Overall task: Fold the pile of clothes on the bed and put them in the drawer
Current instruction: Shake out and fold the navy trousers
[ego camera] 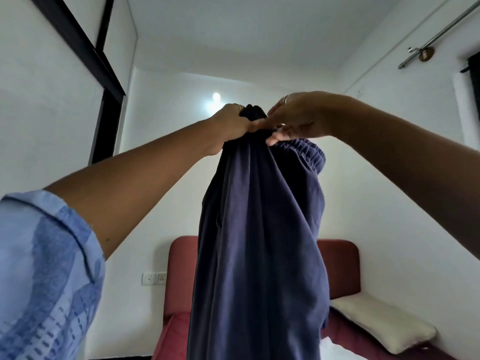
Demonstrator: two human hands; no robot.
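A pair of dark navy trousers (pixel 259 242) with an elastic waistband hangs full length in front of me, held high in the air. My left hand (pixel 231 123) grips the bunched top of the waistband. My right hand (pixel 293 120) pinches the waistband just beside it, fingers and thumb on the gathered edge. Part of the waistband droops loose to the right. The trouser legs fall past the bottom of the view. The pile of clothes and the drawer are hidden from view.
Behind the trousers stands a red padded headboard (pixel 340 266) of the bed, with a cream pillow (pixel 381 326) at the lower right. A wall socket (pixel 154 278) sits left of the headboard. A dark wardrobe frame (pixel 109 120) runs up the left wall.
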